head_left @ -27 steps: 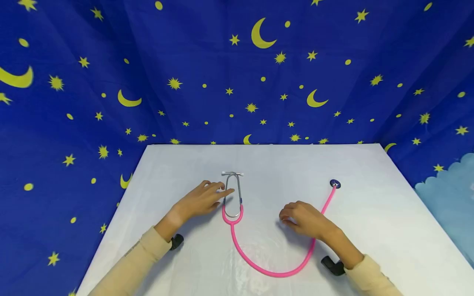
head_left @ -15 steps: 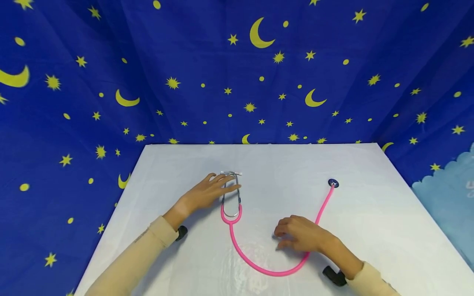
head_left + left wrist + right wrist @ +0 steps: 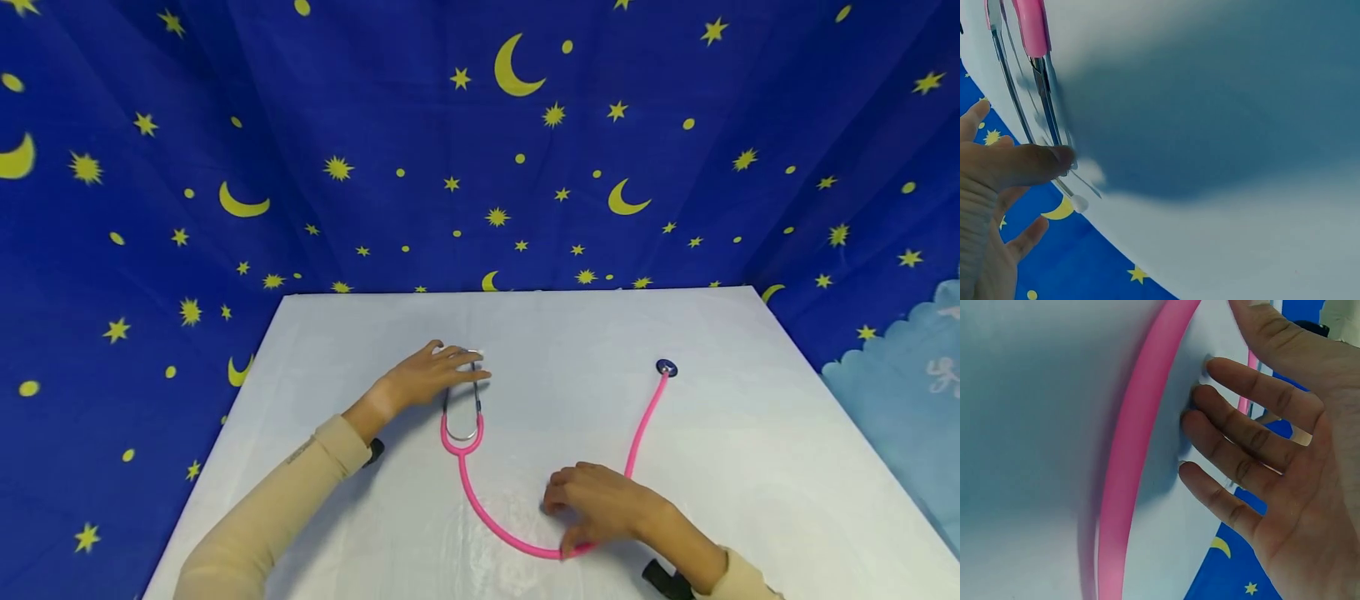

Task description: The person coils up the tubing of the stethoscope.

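A pink stethoscope (image 3: 474,497) lies in a U on the white table, its round chest piece (image 3: 667,367) at the back right. My left hand (image 3: 422,376) is over the metal ear tubes (image 3: 1047,103), hiding most of the eartips in the head view. In the left wrist view the thumb crosses the tubes while the other fingers are spread; contact is unclear. Over the bottom of the curve hovers my right hand (image 3: 606,502), its thumb at the pink tubing (image 3: 1132,456). The right wrist view shows its fingers loosely bent beside the tubing, not round it.
The white table (image 3: 555,333) ends against a blue curtain (image 3: 420,125) with yellow moons and stars. A light blue cloud-edged cloth (image 3: 907,400) hangs at the right. Black wrist mounts (image 3: 666,579) sit under both forearms.
My left hand has moved a little right over the ear tubes. The right hand has come down and nearer to the tubing's lower curve. The stethoscope has kept its shape.
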The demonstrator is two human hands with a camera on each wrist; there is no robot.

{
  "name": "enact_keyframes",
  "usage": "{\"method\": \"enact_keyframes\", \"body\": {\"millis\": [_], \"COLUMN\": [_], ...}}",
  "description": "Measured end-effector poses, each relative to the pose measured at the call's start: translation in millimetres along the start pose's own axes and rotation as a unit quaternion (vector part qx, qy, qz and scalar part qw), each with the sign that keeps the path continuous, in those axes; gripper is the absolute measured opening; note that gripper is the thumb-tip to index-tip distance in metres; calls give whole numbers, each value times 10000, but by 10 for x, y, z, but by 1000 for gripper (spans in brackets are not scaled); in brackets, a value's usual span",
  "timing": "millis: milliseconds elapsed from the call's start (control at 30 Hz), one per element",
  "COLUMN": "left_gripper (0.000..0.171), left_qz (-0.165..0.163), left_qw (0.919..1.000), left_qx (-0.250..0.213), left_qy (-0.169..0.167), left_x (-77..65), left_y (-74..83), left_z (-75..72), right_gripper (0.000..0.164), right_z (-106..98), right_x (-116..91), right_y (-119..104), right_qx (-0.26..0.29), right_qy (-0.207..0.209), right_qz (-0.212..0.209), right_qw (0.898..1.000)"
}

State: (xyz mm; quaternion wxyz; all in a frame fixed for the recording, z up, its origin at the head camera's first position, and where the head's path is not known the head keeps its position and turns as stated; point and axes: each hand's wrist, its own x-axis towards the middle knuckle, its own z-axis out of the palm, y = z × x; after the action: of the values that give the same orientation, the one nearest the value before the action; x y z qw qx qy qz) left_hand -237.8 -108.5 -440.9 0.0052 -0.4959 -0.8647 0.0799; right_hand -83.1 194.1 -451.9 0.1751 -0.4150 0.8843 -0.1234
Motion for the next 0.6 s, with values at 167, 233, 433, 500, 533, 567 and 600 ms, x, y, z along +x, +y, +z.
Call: {"method": "enact_keyframes", "body": {"millis": [167, 233, 433, 500, 533, 567, 600], "left_gripper": [74, 74, 68, 62, 60, 57, 55], "left_qz": [-165, -197, -178, -185, -192, -197, -201], "left_qw": [9992, 9987, 9984, 9984, 9983, 9982, 9981], "left_qx": [-90, -79, -113, -167, -195, -214, -232], "left_qy": [-346, -460, -515, -514, -513, -524, -535], "left_x": [31, 46, 79, 86, 89, 94, 97], "left_y": [-3, -3, 1, 1, 2, 4, 6], "left_z": [14, 33, 86, 93, 94, 95, 94], "right_gripper": [43, 42, 28, 20, 17, 15, 13], "right_z": [25, 34, 61, 67, 69, 74, 79], "right_x": [-2, 4, -12, -21, -23, -23, -22], "right_y": [-10, -12, -43, -47, -44, -40, -32], "right_qx": [-74, -79, -108, -144, -184, -249, -297], "right_qy": [-26, -57, -109, -79, -44, 20, 100], "right_qz": [-132, -200, -233, -271, -309, -361, -405], "right_qw": [9999, 9998, 9996, 9995, 9993, 9990, 9987]}}
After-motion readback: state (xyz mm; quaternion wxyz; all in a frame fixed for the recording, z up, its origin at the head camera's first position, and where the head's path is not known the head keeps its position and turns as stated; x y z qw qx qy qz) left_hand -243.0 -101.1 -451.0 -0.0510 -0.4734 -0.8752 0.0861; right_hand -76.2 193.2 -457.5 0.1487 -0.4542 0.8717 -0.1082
